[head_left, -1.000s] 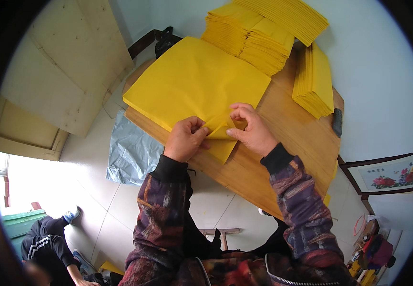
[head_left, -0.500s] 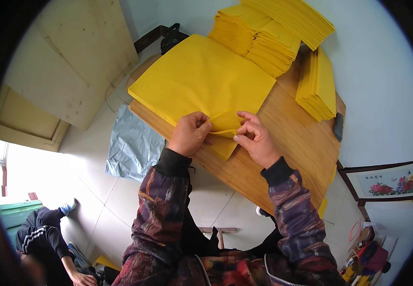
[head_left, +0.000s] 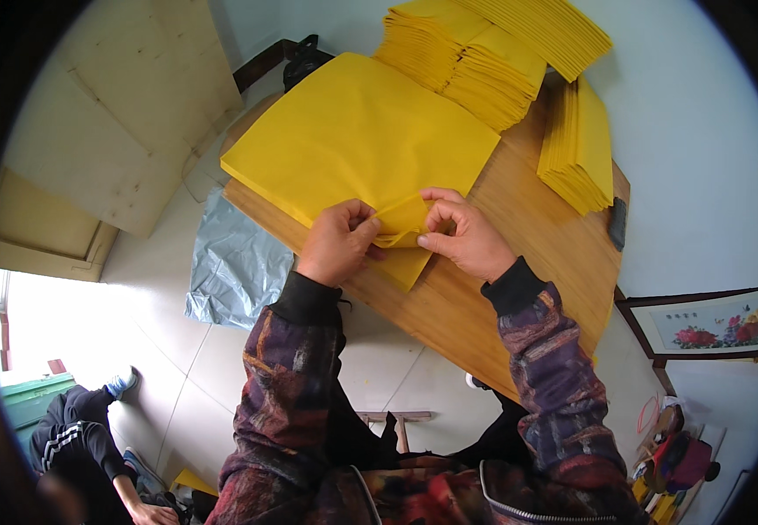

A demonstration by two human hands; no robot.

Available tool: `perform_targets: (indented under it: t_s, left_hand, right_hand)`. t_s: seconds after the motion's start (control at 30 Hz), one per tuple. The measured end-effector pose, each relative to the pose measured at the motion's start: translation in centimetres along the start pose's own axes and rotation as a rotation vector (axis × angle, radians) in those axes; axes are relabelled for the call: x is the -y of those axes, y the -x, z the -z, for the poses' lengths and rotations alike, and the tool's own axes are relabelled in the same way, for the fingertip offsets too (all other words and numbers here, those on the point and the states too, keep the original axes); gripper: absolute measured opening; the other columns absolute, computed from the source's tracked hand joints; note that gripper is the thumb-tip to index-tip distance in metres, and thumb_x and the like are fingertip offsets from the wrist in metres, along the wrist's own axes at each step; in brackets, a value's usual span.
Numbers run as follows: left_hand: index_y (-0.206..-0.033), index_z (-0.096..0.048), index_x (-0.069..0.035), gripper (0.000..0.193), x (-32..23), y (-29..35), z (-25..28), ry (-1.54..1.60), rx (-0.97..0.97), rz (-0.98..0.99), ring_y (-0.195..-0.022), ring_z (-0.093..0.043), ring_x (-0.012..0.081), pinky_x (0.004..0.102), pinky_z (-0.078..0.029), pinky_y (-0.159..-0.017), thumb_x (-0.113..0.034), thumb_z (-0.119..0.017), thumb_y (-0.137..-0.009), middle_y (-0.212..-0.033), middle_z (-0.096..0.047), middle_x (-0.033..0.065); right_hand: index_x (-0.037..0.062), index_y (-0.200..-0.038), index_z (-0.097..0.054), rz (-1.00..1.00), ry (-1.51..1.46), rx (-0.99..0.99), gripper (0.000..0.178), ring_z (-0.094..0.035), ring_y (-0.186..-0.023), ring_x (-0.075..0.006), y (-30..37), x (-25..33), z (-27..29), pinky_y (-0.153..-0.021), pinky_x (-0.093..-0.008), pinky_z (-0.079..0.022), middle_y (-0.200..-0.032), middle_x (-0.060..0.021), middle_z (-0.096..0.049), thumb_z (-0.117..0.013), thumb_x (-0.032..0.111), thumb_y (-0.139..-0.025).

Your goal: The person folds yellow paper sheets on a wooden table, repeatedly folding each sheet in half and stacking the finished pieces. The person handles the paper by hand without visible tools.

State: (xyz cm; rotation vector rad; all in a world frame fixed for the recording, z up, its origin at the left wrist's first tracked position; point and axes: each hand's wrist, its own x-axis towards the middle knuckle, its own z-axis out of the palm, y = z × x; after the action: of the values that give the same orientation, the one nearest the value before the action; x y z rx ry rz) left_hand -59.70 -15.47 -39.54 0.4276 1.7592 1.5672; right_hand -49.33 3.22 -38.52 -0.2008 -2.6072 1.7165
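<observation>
The wooden bench [head_left: 519, 289] is the biggest thing here, and it runs slantwise from the far left down to the near right. On its left end lies the big yellow sheet [head_left: 357, 136], flat, with one corner pointing toward the person and its long side running along the bench's left edge; that edge of the sheet sits right at the bench's edge, and the near corner hangs a little past it. Past the sheet, at the far end of the bench, stand the tall stacks of folded yellow paper [head_left: 484, 61], touching the sheet's far side. To the right of the sheet a smaller yellow stack [head_left: 580, 149] stands near the bench's right edge, with a small dark thing [head_left: 618, 223] just beside it. Bare wood shows between the sheet and that smaller stack, and more bare wood on the near right part of the bench. Below the bench's left edge a grey plastic bag [head_left: 234, 262] lies on the floor. At the sheet's near corner the left hand [head_left: 337, 241] pinches the paper, fingers curled and pressed on a raised fold. The right hand [head_left: 464, 234] pinches the same fold from the other side, thumb and fingers closed on it. The two hands are close, with the little fold [head_left: 403, 219] between them.
</observation>
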Motion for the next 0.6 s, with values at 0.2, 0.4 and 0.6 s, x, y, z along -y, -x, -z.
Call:
perform_targets:
  t_s: [0.2,0.4,0.6]
  left_hand:
    - [-0.094,-0.058,0.001,0.018,-0.3,0.1,0.3,-0.009,0.034,0.003,-0.067,-0.067,0.0126,0.0218,-0.046,-0.048,-0.017,-0.056,-0.09,-0.08,-0.064,0.0046]
    - [-0.101,-0.059,0.001,0.02,-0.1,0.2,1.3,0.015,0.152,0.015,-0.075,-0.066,0.0111,0.0219,-0.048,-0.055,-0.012,-0.059,-0.086,-0.086,-0.064,0.0049]
    - [-0.102,-0.059,0.001,0.021,0.4,-0.3,1.4,0.048,0.184,0.008,-0.075,-0.066,0.0109,0.0215,-0.048,-0.056,-0.013,-0.062,-0.086,-0.085,-0.065,0.0044]
  right_hand:
    - [0.0076,-0.076,-0.053,0.016,-0.036,0.014,0.017,-0.045,-0.117,-0.0186,-0.2,0.0,0.2,-0.09,-0.0294,-0.037,-0.125,-0.0137,-0.049,-0.07,0.007,-0.078]
    - [0.0081,-0.076,-0.052,0.007,-0.021,0.001,0.018,-0.046,-0.115,-0.0193,-0.6,0.0,0.4,-0.093,-0.031,-0.036,-0.125,-0.0134,-0.05,-0.07,0.009,-0.079]
    - [0.0061,-0.078,-0.051,0.016,-0.042,-0.059,0.018,-0.048,-0.112,-0.0208,-0.8,-0.8,0.0,-0.094,-0.031,-0.037,-0.125,-0.013,-0.05,-0.069,0.007,-0.079]
